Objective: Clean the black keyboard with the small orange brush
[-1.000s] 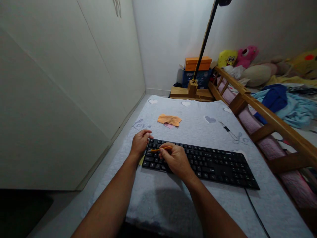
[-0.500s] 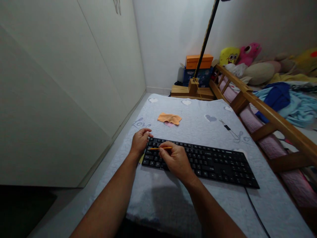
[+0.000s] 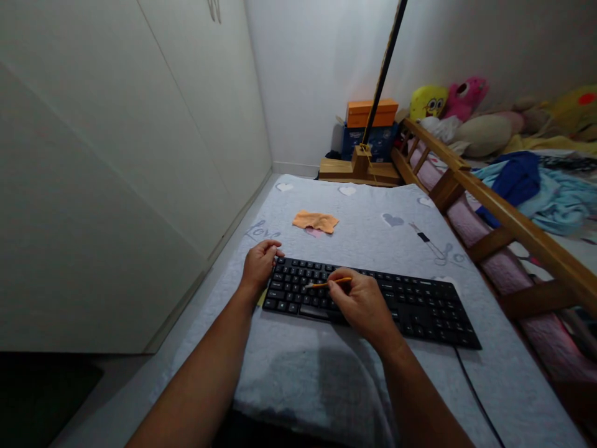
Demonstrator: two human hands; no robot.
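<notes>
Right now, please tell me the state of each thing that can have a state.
left hand: curled, gripping the keyboard's left end
right hand: pinching the orange stick
orange stick: nearly level, tip on the keys
keyboard: flat on the grey cover
orange cloth: crumpled, apart from the keyboard
orange box: closed

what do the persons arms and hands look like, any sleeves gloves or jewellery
Both forearms are bare right down to the bottom edge of the picture, with no sleeve in view. The left hand and the right hand wear no gloves, and no ring, watch or wristband shows on either. The fingers are uncovered too. No markings can be made out in this dim light.
</notes>
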